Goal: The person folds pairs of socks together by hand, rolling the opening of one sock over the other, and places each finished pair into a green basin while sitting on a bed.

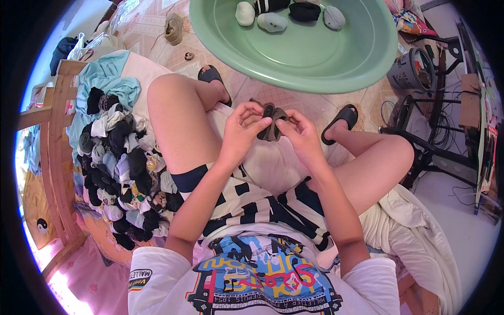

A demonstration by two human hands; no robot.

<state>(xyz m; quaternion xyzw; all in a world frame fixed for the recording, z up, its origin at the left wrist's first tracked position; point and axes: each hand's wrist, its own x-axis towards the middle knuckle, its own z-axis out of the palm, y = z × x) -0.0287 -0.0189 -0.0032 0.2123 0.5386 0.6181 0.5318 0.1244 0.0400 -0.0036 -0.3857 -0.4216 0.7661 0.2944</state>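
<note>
Between my knees, both hands hold a dark brown sock [274,131], bunched up in front of me. My left hand [245,126] pinches its left side with thumb and fingers. On the other side, my right hand [297,130] grips the sock's right edge. Beyond my hands stands a large green basin [294,68], with several rolled socks in its far part. Among these are a white sock roll [245,13], a pale grey one [272,22], a black one [304,11] and another grey one [334,18].
To my left lies a big heap of mixed socks [123,163], beside a light blue cloth [105,79] and a wooden bed rail [55,126]. A grey bucket [412,71] and a black chair [420,139] stand at the right. Rumpled white bedding [409,231] is near my right side.
</note>
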